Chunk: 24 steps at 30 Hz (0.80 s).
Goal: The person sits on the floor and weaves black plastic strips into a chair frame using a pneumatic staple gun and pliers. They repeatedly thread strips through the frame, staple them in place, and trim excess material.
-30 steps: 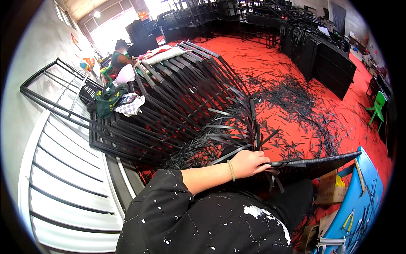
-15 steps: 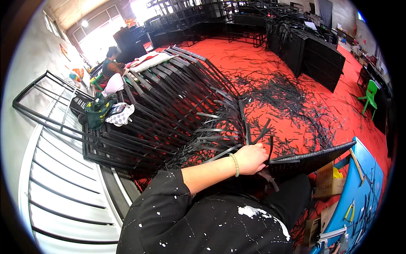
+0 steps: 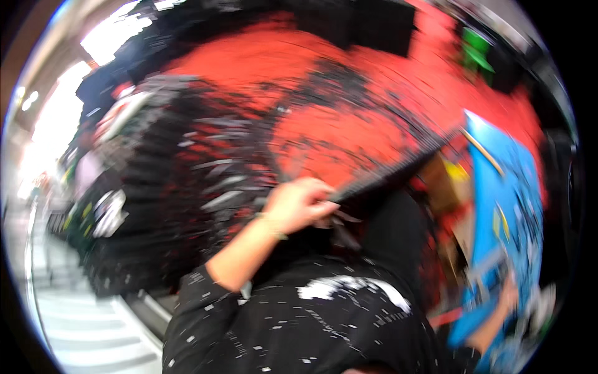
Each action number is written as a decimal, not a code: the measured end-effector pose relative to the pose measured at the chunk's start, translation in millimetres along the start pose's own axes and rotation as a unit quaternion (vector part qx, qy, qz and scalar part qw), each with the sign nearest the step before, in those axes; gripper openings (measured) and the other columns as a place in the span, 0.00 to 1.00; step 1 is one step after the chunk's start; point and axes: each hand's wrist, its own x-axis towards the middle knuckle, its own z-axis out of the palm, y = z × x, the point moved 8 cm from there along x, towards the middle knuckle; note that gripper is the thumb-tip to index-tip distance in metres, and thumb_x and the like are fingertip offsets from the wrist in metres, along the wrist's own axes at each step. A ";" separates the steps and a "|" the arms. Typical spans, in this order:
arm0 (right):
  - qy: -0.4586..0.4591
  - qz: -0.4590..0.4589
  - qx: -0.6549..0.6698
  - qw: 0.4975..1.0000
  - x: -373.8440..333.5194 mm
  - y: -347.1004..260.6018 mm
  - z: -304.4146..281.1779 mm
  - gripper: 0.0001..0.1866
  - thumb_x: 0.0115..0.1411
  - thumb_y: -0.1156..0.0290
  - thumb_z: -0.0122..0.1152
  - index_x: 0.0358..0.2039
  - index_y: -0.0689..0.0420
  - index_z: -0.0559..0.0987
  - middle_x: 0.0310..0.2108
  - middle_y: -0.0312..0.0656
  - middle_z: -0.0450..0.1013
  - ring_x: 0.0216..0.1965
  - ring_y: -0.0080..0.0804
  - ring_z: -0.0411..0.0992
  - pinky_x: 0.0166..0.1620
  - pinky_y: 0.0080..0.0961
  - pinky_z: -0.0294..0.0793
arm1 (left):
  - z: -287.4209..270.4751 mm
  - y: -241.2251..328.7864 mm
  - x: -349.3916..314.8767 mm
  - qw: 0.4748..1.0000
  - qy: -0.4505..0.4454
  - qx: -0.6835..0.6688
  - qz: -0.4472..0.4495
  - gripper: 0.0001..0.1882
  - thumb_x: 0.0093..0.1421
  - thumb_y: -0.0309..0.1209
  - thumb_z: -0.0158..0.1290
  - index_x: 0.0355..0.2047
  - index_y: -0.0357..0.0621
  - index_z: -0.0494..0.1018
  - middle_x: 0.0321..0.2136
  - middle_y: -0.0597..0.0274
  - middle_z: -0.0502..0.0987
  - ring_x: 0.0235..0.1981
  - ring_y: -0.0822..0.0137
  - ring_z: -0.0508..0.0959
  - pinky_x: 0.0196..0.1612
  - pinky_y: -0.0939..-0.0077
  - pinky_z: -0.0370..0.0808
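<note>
My left hand [image 3: 298, 207], a beaded bracelet at its wrist, is closed at the near left corner of a black woven panel [image 3: 389, 177]. The panel slants over my lap, with loose dark strips [image 3: 344, 232] below the hand. Over on the right, my right hand [image 3: 508, 295] reaches to a grey metal tool [image 3: 487, 273] on the blue table [image 3: 498, 149]. Its fingers seem to be around the tool, though motion blurs them. Yellow-handled pliers [image 3: 502, 223] lie just beyond the tool.
Stacked black metal frames [image 3: 149, 206] with strip ends sticking out stand at left. Cut strips [image 3: 336, 81] litter the red floor [image 3: 336, 140]. A cardboard box [image 3: 441, 187] sits between panel and table. A green chair [image 3: 476, 53] stands far right. White slats [image 3: 93, 336] fill the lower left.
My view has swung right and down, blurring the picture. More of my right hand and forearm now shows at the grey tool. My left hand stays at the panel's corner.
</note>
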 end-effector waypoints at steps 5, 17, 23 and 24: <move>0.084 -0.066 -0.085 0.991 -29.6 -82.5 -49.0 0.40 0.58 0.31 0.51 0.42 0.62 0.84 0.43 0.61 0.79 0.48 0.58 0.77 0.51 0.49 0.73 | 16.5 -5.4 -3.1 0.988 0.024 -0.127 -0.083 0.14 0.57 0.25 0.65 0.42 0.39 0.75 0.34 0.64 0.77 0.35 0.73 0.78 0.40 0.77 0.76; 0.102 -0.180 -0.224 0.952 13.0 -216.1 3.0 0.36 0.57 0.32 0.56 0.55 0.46 0.79 0.55 0.50 0.74 0.56 0.53 0.73 0.59 0.53 0.70 | 11.6 1.8 -5.7 0.983 0.022 -0.181 0.032 0.16 0.51 0.14 0.55 0.40 0.36 0.68 0.40 0.64 0.71 0.40 0.70 0.75 0.46 0.77 0.73; -0.014 -0.028 -0.261 0.965 68.0 -181.0 37.0 0.66 0.47 0.12 0.36 0.67 0.59 0.66 0.68 0.54 0.63 0.69 0.51 0.61 0.68 0.69 0.47 | 0.1 11.8 -14.3 0.994 0.063 -0.088 0.022 0.16 0.55 0.25 0.63 0.44 0.39 0.73 0.36 0.58 0.76 0.39 0.67 0.79 0.45 0.74 0.76; 0.014 -0.002 -0.271 0.963 76.9 -178.7 35.6 0.64 0.47 0.12 0.37 0.67 0.56 0.68 0.67 0.55 0.63 0.69 0.51 0.60 0.69 0.67 0.43 | -2.2 13.1 -18.0 0.995 0.059 -0.078 0.014 0.16 0.55 0.26 0.63 0.44 0.39 0.74 0.36 0.58 0.77 0.38 0.65 0.80 0.44 0.73 0.77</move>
